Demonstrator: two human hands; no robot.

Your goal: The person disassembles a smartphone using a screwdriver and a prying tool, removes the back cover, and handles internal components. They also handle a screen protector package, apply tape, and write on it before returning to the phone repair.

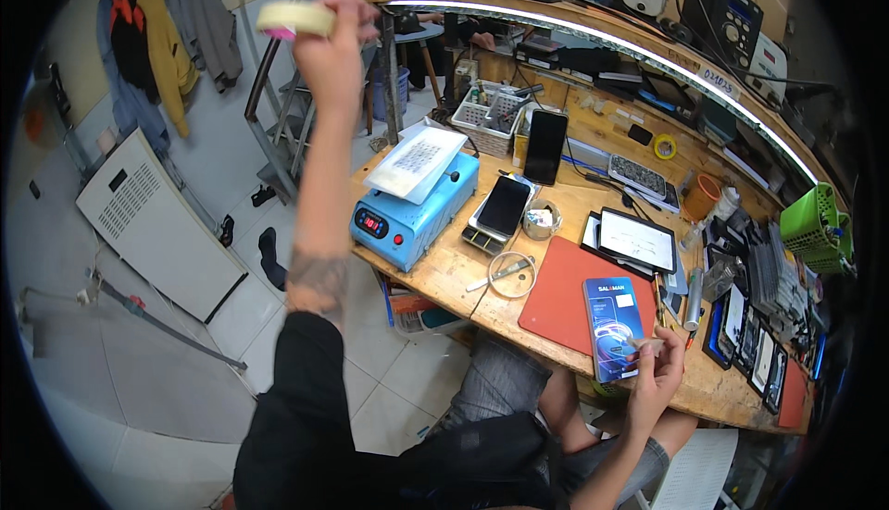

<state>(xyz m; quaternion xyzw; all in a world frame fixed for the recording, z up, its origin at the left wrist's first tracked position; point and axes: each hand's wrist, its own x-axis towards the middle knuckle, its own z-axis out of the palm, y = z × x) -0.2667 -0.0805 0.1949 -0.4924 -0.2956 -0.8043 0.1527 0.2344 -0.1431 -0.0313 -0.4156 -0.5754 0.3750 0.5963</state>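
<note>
My left hand is raised high at the upper left, its fingers closed round a roll of pale cream tape with a pink core. The arm stretches well away from the workbench. Low at the right, my right hand is closed in a pinch over the bench's front edge. A small pale bit shows at its fingertips, too small to name. Beside those fingertips a blue flat package lies on a red mat.
On the bench stand a blue heating machine with a white tray on top, a dark phone, an upright phone, a magnifying ring and a small jar. Several phone parts crowd the right side.
</note>
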